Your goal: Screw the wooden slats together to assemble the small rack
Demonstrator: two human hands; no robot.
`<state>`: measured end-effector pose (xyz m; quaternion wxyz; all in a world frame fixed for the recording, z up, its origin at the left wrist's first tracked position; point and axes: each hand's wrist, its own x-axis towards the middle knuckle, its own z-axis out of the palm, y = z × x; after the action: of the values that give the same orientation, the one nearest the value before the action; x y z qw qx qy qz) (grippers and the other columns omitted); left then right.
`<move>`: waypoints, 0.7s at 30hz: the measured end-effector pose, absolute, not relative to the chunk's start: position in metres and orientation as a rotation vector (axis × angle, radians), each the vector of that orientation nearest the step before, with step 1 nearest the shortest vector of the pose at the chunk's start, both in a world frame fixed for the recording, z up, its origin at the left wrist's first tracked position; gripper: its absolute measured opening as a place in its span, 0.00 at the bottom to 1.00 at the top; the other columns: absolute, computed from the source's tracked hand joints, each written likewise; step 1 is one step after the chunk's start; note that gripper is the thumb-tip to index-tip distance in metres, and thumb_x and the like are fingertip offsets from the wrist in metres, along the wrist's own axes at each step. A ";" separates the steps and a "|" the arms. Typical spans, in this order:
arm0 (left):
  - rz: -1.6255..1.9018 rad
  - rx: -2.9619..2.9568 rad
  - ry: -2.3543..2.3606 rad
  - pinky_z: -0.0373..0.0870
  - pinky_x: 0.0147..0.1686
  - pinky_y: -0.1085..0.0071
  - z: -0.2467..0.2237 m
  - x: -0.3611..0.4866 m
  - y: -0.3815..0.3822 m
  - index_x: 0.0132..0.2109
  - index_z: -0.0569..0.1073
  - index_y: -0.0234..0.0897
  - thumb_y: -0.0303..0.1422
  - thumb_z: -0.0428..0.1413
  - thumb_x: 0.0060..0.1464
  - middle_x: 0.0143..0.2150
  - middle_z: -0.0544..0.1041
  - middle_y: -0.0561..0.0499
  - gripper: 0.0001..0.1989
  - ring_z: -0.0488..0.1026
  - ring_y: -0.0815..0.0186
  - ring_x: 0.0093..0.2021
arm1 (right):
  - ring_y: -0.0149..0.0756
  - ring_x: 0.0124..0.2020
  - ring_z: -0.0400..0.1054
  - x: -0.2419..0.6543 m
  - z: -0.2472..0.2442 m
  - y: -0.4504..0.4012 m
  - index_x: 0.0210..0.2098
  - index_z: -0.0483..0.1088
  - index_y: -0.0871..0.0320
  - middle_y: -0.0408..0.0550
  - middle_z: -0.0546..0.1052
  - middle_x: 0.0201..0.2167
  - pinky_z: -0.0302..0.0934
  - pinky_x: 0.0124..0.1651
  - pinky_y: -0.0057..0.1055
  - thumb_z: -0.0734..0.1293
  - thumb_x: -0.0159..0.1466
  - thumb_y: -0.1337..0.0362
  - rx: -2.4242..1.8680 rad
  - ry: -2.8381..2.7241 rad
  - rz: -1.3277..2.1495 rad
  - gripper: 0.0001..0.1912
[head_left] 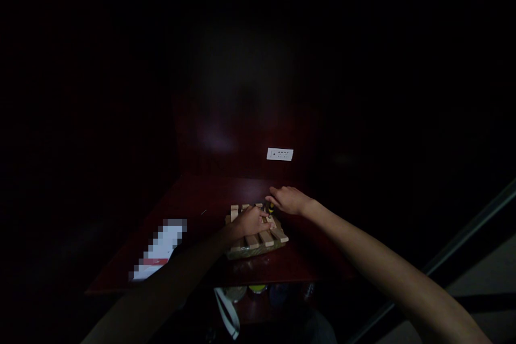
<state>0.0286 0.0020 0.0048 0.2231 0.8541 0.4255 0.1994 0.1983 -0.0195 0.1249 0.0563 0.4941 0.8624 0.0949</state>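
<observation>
A slatted wooden piece (pixel 252 241) lies on the dark red table (pixel 193 193), with something greenish and shiny under its front edge. My left hand (pixel 250 223) rests on top of the slats, its fingers reaching toward the right side of the piece; whether they pinch anything small is unclear. Above the right part of the wood, my right hand (pixel 287 200) is closed around a small screwdriver with a yellow and black handle (pixel 271 208). The tool points down at the wood near my left fingertips. Its tip is too small to make out.
A white sheet with a red band (pixel 163 247), partly pixelated, lies on the table at the left. A white socket panel (pixel 279 154) is on the back wall. Below the table edge hang a white strap (pixel 228 314) and round items on a dim shelf.
</observation>
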 end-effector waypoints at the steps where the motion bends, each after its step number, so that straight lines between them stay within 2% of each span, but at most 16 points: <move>1: 0.546 2.357 1.174 0.58 0.26 0.73 0.005 0.028 0.002 0.47 0.78 0.35 0.49 0.54 0.51 0.31 0.77 0.47 0.24 0.70 0.64 0.29 | 0.47 0.40 0.74 0.199 0.125 -0.019 0.48 0.64 0.60 0.59 0.77 0.40 0.61 0.38 0.35 0.47 0.71 0.51 1.495 2.616 0.277 0.23; 6: 0.513 2.388 1.147 0.55 0.24 0.72 0.007 0.027 0.001 0.41 0.79 0.34 0.49 0.52 0.53 0.30 0.77 0.48 0.23 0.68 0.65 0.27 | 0.43 0.41 0.73 0.201 0.124 -0.017 0.49 0.63 0.59 0.57 0.76 0.43 0.61 0.41 0.33 0.50 0.71 0.56 1.406 2.697 0.241 0.18; 11: 0.548 2.400 1.173 0.56 0.25 0.73 0.004 0.028 0.003 0.46 0.78 0.35 0.48 0.54 0.51 0.30 0.76 0.48 0.24 0.68 0.65 0.28 | 0.47 0.40 0.73 0.202 0.123 -0.015 0.46 0.66 0.61 0.61 0.77 0.40 0.61 0.39 0.35 0.47 0.71 0.53 1.481 2.599 0.278 0.24; 14: 0.525 2.396 1.155 0.54 0.23 0.74 0.005 0.028 0.003 0.42 0.79 0.36 0.49 0.53 0.52 0.28 0.75 0.49 0.22 0.67 0.66 0.26 | 0.46 0.39 0.74 0.203 0.121 -0.013 0.48 0.65 0.61 0.60 0.77 0.40 0.61 0.38 0.34 0.47 0.71 0.53 1.486 2.629 0.204 0.24; 18: 0.493 2.378 1.122 0.52 0.22 0.73 0.009 0.028 0.000 0.39 0.78 0.35 0.49 0.52 0.53 0.28 0.74 0.49 0.21 0.66 0.67 0.26 | 0.43 0.40 0.73 0.203 0.119 -0.014 0.48 0.64 0.60 0.57 0.77 0.42 0.60 0.40 0.32 0.51 0.70 0.57 1.427 2.717 0.182 0.18; 21: 0.499 2.344 1.102 0.52 0.24 0.73 0.011 0.028 -0.001 0.38 0.77 0.36 0.48 0.53 0.52 0.29 0.75 0.48 0.20 0.66 0.66 0.28 | 0.43 0.39 0.73 0.202 0.119 -0.016 0.48 0.64 0.59 0.56 0.77 0.40 0.59 0.38 0.32 0.50 0.71 0.55 1.426 2.714 0.222 0.19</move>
<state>0.0278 -0.0008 0.0113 0.2492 0.8607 0.4044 0.1831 0.2021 -0.0157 0.1193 0.0337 0.4636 0.8825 0.0721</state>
